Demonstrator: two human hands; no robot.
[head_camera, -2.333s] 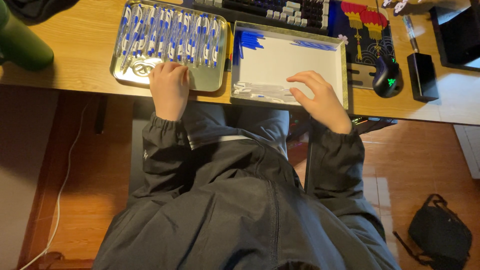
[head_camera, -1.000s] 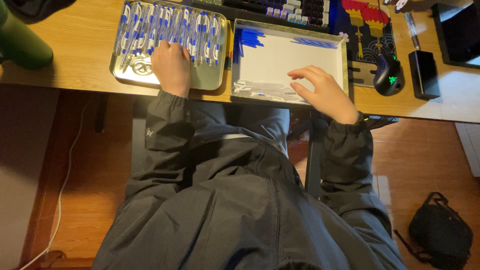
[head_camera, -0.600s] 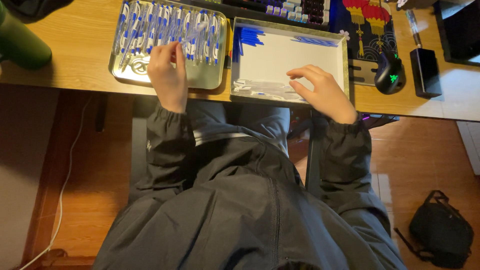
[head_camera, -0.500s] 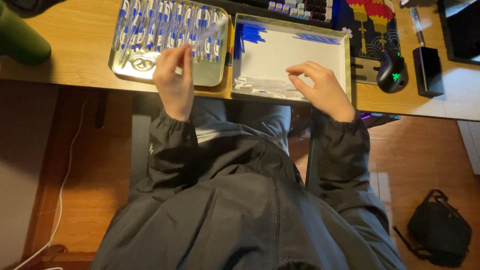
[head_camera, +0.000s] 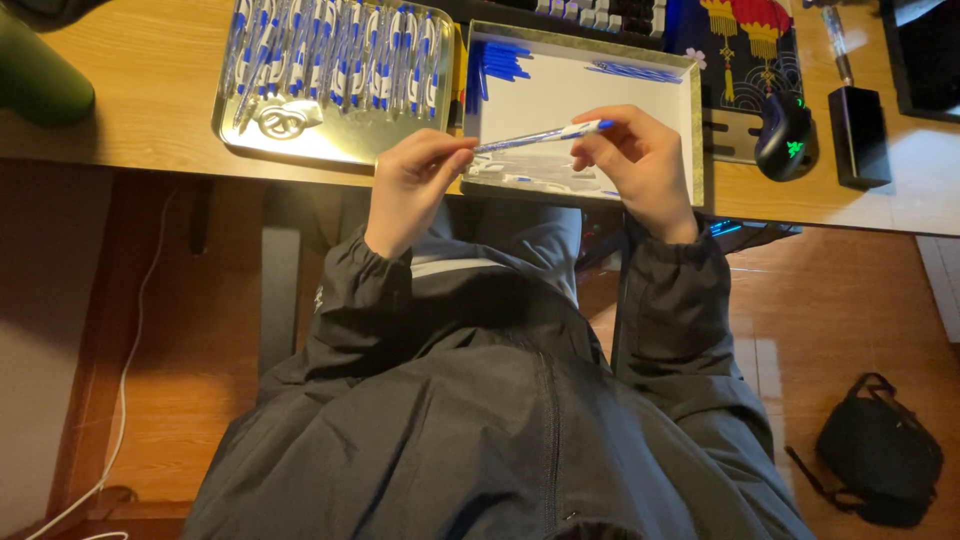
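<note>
Left hand: the left hand pinches the near-left end of a blue-and-white ballpoint pen between thumb and fingertips, closed on it above the near edge of the surface.
Right hand: the right hand grips the far-right end of the same pen, fingers curled around the blue cap end.
Pen: held level between both hands, slightly tilted up to the right, hovering over the near part of the white tray.
White tray: a shallow rectangular tray with a white bottom, holding a few loose blue pen parts in its far-left corner and along its far and near edges.
Metal tray: a silver tray just left of the white tray, filled with a row of blue-and-white pens lying side by side.
Right of the trays: a patterned mat, a black computer mouse with a green light, and a small black box.
Far edge: a dark keyboard, partly cut off.
Left: a dark green object at the corner of the surface.
Floor: a black bag at near right, a white cable at near left.
Person: seated, in a dark jacket.
</note>
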